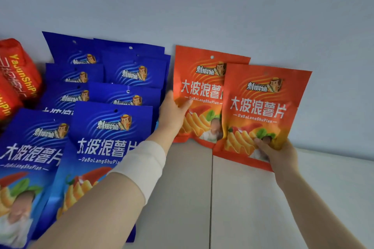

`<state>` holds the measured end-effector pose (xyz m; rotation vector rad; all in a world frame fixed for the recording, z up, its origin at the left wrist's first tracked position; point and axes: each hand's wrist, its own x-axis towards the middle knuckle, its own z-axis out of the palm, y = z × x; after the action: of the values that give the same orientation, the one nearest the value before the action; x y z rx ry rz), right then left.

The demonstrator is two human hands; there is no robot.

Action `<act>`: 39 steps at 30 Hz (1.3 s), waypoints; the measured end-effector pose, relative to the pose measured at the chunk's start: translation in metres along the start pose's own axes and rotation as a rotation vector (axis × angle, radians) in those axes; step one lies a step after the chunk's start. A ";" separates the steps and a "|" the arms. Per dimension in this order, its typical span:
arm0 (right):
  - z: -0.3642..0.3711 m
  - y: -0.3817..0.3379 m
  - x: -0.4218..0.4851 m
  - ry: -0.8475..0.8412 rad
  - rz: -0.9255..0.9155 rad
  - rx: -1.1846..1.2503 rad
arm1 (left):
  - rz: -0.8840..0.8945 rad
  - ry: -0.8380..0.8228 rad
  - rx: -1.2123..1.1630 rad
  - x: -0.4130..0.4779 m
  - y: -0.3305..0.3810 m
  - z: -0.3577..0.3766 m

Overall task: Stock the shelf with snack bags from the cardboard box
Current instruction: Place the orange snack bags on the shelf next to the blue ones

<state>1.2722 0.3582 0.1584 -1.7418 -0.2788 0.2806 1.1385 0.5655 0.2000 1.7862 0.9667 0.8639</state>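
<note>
Nearest, glossy blue foil snack bags point(109, 143) stand in rows on the pale shelf board point(253, 198). Beside them, the left hand point(174, 110) steadies an upright orange foil snack bag point(199, 87) against the wall, thumb on its front. The right hand point(277, 154) pinches a second orange foil bag point(263, 107) by its bottom edge; placing is under way, and next it likely needs setting down overlapping the first.

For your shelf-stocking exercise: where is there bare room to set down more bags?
Bare shelf lies right of the two orange bags, up to the wall, and in front of them. The blue bags crowd the left side.
</note>
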 end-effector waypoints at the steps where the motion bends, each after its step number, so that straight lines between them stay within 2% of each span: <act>1: 0.001 0.000 0.003 -0.002 -0.013 0.000 | 0.004 0.034 0.029 0.002 0.001 0.002; 8: -0.001 -0.002 0.024 0.002 -0.069 0.074 | -0.038 0.170 0.107 0.005 0.009 0.015; 15: 0.007 0.007 0.025 0.025 -0.146 0.009 | -0.124 0.254 0.115 -0.001 0.013 0.026; 21: 0.004 0.004 0.019 0.131 -0.181 0.095 | -0.154 0.233 0.174 -0.014 0.013 0.032; 28: 0.007 0.011 0.018 0.091 -0.153 0.003 | -0.097 0.206 0.213 -0.025 0.008 0.033; 35: 0.009 0.019 0.009 0.182 -0.140 -0.103 | 0.059 0.189 0.420 -0.043 0.002 0.033; 39: 0.005 0.027 -0.003 0.215 -0.149 -0.367 | 0.327 0.081 0.700 -0.064 -0.010 0.025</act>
<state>1.2681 0.3569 0.1315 -2.0806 -0.3153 -0.0737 1.1288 0.5028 0.1726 2.5765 1.1344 0.8586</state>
